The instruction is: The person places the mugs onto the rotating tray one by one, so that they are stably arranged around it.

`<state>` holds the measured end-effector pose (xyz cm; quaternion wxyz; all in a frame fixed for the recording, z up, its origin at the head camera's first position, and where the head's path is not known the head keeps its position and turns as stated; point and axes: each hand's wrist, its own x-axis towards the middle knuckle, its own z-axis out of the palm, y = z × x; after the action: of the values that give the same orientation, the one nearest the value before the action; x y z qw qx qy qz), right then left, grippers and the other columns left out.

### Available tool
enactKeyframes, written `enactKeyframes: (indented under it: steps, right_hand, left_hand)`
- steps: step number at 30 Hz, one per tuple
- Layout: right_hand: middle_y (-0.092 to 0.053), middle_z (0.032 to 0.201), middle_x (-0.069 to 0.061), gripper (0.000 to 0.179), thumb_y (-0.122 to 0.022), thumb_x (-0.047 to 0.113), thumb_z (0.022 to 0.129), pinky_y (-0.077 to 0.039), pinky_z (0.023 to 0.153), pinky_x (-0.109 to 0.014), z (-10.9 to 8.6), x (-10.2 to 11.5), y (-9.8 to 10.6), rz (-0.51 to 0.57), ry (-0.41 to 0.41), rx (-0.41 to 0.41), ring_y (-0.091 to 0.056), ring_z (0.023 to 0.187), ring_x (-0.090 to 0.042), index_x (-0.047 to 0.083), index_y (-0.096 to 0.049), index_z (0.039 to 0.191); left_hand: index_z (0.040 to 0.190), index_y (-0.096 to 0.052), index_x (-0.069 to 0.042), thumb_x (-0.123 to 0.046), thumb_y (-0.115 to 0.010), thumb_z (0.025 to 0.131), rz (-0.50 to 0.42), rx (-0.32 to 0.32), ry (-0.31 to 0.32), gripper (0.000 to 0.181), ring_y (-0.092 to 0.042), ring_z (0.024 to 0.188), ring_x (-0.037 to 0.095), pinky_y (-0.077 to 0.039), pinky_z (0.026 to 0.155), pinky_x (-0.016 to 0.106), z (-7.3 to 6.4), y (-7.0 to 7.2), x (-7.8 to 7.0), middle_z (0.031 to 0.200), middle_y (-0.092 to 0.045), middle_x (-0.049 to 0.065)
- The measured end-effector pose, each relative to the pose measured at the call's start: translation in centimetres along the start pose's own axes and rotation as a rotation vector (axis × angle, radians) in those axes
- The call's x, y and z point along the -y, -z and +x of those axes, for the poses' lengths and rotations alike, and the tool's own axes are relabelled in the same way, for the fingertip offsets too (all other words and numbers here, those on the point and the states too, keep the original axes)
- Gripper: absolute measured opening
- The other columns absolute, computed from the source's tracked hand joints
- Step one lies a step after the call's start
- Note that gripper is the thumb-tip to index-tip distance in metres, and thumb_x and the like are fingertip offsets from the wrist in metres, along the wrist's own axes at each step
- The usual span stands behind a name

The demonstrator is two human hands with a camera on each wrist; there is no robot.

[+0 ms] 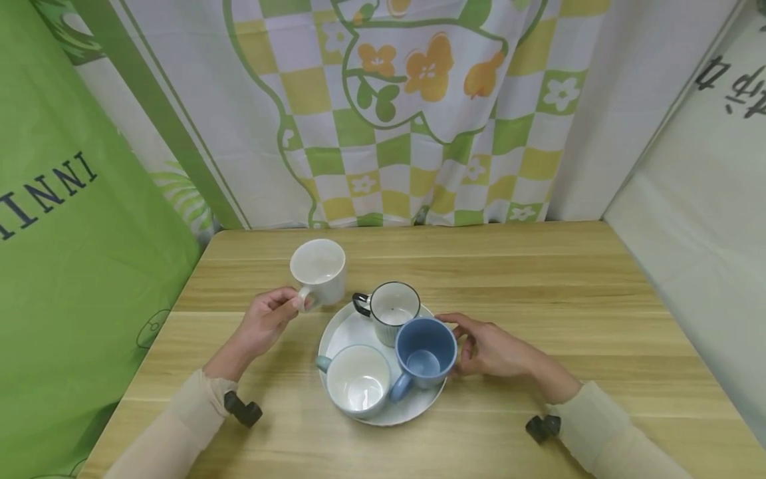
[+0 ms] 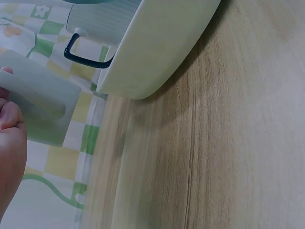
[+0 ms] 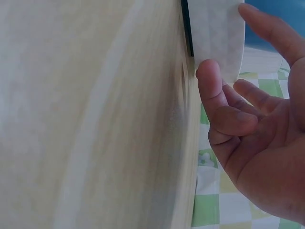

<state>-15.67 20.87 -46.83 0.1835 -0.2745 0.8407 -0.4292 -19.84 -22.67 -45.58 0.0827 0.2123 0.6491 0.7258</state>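
By its handle, my left hand point(image 1: 266, 322) pinches a white mug point(image 1: 326, 289), held tilted beyond the tray's far left edge. A round white tray point(image 1: 352, 330) with a raised wall carries three mugs: a ribbed white one point(image 1: 393, 307) with black rim and handle, a blue one point(image 1: 426, 352), and a white one point(image 1: 358, 379) with a pale teal handle. At the tray's right side, my right hand point(image 1: 493, 346) holds its wall beside the blue mug. The right wrist view shows the thumb near the rim and bent fingers lower on the wall point(image 3: 217, 38).
Everything stands on a wood-grain table point(image 1: 538, 286). A checked curtain point(image 1: 419, 153) hangs along its back edge, with a green cloth point(image 1: 90, 266) at left and a pale cloth point(image 1: 706, 233) at right. Small black devices point(image 1: 242, 409) are strapped at both wrists.
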Motion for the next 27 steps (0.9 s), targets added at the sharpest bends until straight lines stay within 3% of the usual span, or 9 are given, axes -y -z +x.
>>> enactKeyframes:
  steps: [9, 16, 22, 27]
  right_hand:
    - [-0.066, 0.116, -0.011, 0.094, -0.086, 0.021, 0.077, -0.056, 0.068, -0.024, 0.1, -0.2, 0.0, 0.002, 0.001, 0.002, -0.067, 0.076, -0.009, 0.013, -0.033, 0.154]
    - [-0.066, 0.117, -0.012, 0.086, -0.084, 0.021, 0.079, -0.056, 0.068, -0.024, 0.2, 0.0, 0.2, -0.003, -0.002, 0.000, -0.067, 0.076, -0.010, 0.013, -0.037, 0.151]
    - [-0.065, 0.119, -0.014, 0.090, -0.084, 0.021, 0.080, -0.056, 0.068, -0.023, 0.1, -0.1, 0.2, -0.011, -0.002, 0.003, -0.067, 0.076, -0.009, 0.012, -0.033, 0.154]
    - [-0.065, 0.119, -0.015, 0.086, -0.083, 0.019, 0.080, -0.056, 0.068, -0.024, 0.1, -0.1, 0.2, 0.005, -0.004, 0.012, -0.066, 0.077, -0.009, 0.010, -0.036, 0.151]
  left_hand:
    - [0.099, -0.070, -0.011, 0.007, -0.045, 0.100, -0.050, 0.066, -0.019, 0.032, -0.062, 0.098, 0.006, -0.049, 0.092, 0.019, -0.8, 0.5, -0.5, 0.097, -0.070, -0.005]
    - [0.098, -0.071, -0.014, 0.008, -0.043, 0.101, -0.049, 0.127, -0.043, 0.036, -0.058, 0.093, 0.004, -0.047, 0.084, 0.018, -1.3, 0.8, -1.0, 0.097, -0.071, -0.008]
    - [0.099, -0.071, -0.014, 0.011, -0.040, 0.100, -0.075, 0.180, -0.048, 0.040, -0.058, 0.095, 0.004, -0.046, 0.086, 0.018, -1.5, 0.9, -0.9, 0.098, -0.070, -0.007]
    - [0.099, -0.071, -0.014, 0.011, -0.039, 0.100, -0.097, 0.205, -0.011, 0.040, -0.056, 0.094, 0.005, -0.043, 0.085, 0.019, -1.8, 0.9, -1.0, 0.097, -0.070, -0.008]
